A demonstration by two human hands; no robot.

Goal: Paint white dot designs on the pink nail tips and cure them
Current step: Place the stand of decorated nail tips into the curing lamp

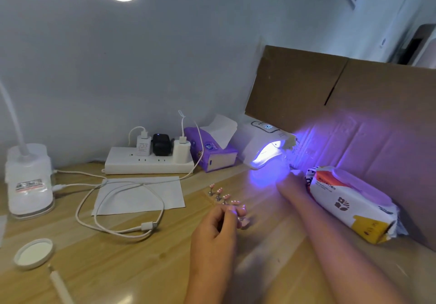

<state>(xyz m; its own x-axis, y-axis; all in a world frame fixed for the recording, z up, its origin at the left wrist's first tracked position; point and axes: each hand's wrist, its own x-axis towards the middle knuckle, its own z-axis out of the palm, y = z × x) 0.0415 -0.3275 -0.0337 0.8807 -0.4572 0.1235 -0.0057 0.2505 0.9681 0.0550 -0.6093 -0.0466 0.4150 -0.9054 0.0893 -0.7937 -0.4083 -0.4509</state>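
Several pink nail tips (pixel 220 194) with white dots stand on small metal stands in a slanted row at the middle of the wooden desk. My left hand (pixel 218 229) has its fingers curled at the near end of that row and pinches one of the stands there. A white curing lamp (pixel 264 149) stands tilted at the back right and shines violet light onto the desk. My right hand (pixel 289 182) reaches to the lamp's lit mouth; its fingers are blurred and washed out by the glow.
A wet wipes pack (pixel 349 203) lies right of my right arm, before a cardboard sheet (pixel 354 105). A power strip (pixel 146 163), purple tissue pack (pixel 210 152), white paper (pixel 141 195), looped cable (pixel 118 211), desk lamp base (pixel 29 181), a white lid (pixel 33 253) and a white stick (pixel 60 287) occupy the left.
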